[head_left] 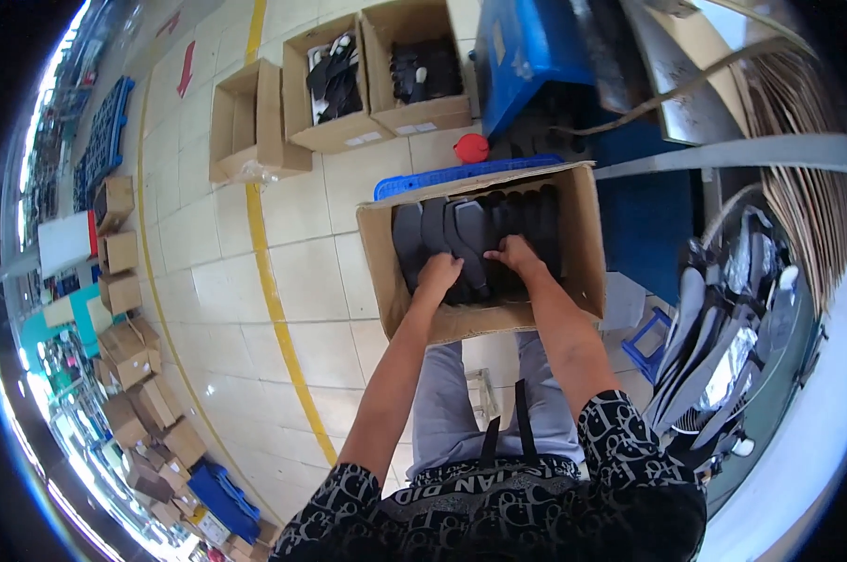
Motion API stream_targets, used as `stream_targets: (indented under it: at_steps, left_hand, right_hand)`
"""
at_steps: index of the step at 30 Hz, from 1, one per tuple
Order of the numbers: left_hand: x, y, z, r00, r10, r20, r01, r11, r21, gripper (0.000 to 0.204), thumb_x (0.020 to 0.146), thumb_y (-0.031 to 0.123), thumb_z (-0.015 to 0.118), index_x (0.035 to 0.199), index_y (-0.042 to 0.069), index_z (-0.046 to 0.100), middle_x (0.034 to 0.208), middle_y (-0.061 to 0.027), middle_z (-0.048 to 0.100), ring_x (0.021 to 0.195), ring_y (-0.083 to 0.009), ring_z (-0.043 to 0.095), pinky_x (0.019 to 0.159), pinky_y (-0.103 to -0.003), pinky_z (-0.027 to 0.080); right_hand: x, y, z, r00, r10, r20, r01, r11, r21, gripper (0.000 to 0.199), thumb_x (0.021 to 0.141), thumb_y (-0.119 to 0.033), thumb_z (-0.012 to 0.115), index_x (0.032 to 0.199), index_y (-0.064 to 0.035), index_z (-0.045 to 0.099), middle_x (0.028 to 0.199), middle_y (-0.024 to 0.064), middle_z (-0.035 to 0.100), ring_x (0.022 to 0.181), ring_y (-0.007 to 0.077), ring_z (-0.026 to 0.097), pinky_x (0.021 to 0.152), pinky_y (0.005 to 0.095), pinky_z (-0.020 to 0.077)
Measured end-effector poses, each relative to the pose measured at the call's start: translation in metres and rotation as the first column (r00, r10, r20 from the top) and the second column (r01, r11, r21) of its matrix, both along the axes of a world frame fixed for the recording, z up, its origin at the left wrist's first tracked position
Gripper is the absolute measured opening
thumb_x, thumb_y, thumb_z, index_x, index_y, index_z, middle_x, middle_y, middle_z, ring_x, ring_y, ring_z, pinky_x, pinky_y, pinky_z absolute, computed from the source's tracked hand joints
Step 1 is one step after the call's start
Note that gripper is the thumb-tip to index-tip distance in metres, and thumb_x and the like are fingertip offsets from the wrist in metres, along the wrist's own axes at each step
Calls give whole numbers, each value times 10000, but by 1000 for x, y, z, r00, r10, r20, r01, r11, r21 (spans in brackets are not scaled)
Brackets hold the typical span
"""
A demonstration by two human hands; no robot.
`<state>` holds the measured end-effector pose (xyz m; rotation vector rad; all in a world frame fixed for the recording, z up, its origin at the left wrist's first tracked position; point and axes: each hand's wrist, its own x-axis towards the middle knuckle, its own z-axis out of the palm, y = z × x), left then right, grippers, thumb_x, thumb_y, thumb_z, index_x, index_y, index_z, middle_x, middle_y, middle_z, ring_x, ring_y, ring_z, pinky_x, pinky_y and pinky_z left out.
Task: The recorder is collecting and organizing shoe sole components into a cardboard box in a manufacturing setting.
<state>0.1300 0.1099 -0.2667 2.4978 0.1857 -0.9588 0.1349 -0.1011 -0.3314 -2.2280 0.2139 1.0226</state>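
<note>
- Open cardboard box [583, 244] sits at about 12 o'clock from the person's lap, just above the knees, flaps up, resting partly on a blue plastic crate [461, 175] behind it.
- Box is packed with dark grey/black flat moulded parts [461, 229] standing on edge in a row.
- Left hand [438, 273] is inside the box at its 7 o'clock corner, palm down, fingers curled over the tops of the parts and touching them; cannot tell if it really grips one.
- Right hand [514, 255] is just beside the left, at 3 o'clock from it, fingers bent down onto the same row of parts; grip not clear either, fingertips hidden among the parts.
- Both forearms come up from the lower edge, bare, short patterned black-and-white sleeves; grey trousers below the box.
- Red round cap [471, 147] on the floor at 12 o'clock of the box, touching the crate's edge.
- Three more open cartons [349, 131] at 11 o'clock, two of them holding black parts, one nearly bare.
- Yellow floor line [272, 290] runs at 9 o'clock of the box over pale tiles.
- Rack of grey and silver shaped pieces [723, 347] at 3 o'clock.
- Blue machine body [527, 47] at 1 o'clock.
- Stacked small cartons [128, 356] far off at 8 o'clock.
</note>
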Motion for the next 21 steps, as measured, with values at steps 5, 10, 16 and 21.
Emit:
stream_targets:
  at_steps: [5, 10, 16, 21]
  left_hand:
    - [-44, 15, 98, 991, 101, 90, -53, 903, -427, 300, 951, 292, 577, 1094, 39, 650, 1006, -177, 693, 959, -299, 675, 838, -362, 503]
    - [-103, 66, 160, 985, 6, 170, 53, 939, -341, 324, 957, 298, 578, 1088, 10, 651, 930, -189, 694, 876, -301, 683, 787, -372, 511]
    - [-96, 12, 226, 967, 92, 239, 50, 848, -528, 262, 954, 231, 586, 1085, 17, 664, 904, -118, 718, 816, -197, 683, 765, -321, 523]
    - [-52, -91, 295, 971, 6, 237, 159, 726, -669, 249, 964, 186, 572, 1109, -2, 648, 928, -84, 715, 800, -131, 654, 725, -267, 519]
  right_hand:
    - [-6, -1, 90, 995, -44, 89, 60, 982, -181, 561, 803, -522, 706, 1002, 3, 708, 1047, 235, 669, 1021, 371, 642, 878, 460, 516]
    - [-54, 21, 263, 864, -263, 430, 105, 929, 356, 316, 894, -335, 631, 910, -20, 649, 838, 217, 669, 811, 372, 672, 723, 444, 535]
    - [-141, -150, 504, 578, -538, 613, 253, 833, 492, 180, 932, -193, 614, 996, -44, 694, 770, 58, 685, 692, 151, 670, 649, 288, 538]
    - [-133, -348, 435, 439, -374, 817, 648, 761, 0, 221, 828, -170, 647, 922, 29, 664, 815, 242, 669, 782, 374, 680, 694, 440, 532]
